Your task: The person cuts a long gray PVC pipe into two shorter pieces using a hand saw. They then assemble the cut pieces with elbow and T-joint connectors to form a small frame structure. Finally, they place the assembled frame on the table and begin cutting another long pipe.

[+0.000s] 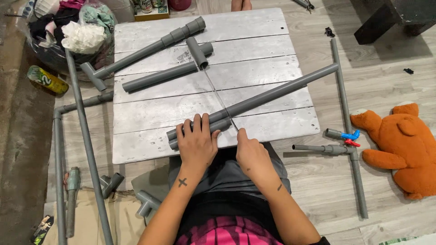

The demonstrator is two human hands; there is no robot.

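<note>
My left hand (197,140) presses down on two grey plastic pipes at the near edge of a low white plank table (254,45). One is a long pipe (281,90) running diagonally to the far right, the other a short piece (219,125) lying beside it. My right hand (250,149) grips the handle end of a thin hacksaw blade (218,97), which crosses the long pipe just right of my left fingers. The blade's far end reaches toward a grey tee fitting (197,51).
Two more grey pipes with fittings (150,49) (159,77) lie on the table's far left. On the floor are long pipes (86,136) (347,118), a valve assembly with blue and red handles (347,138), loose elbows (145,202), an orange stuffed bear (406,145) and a clothes basket (68,31).
</note>
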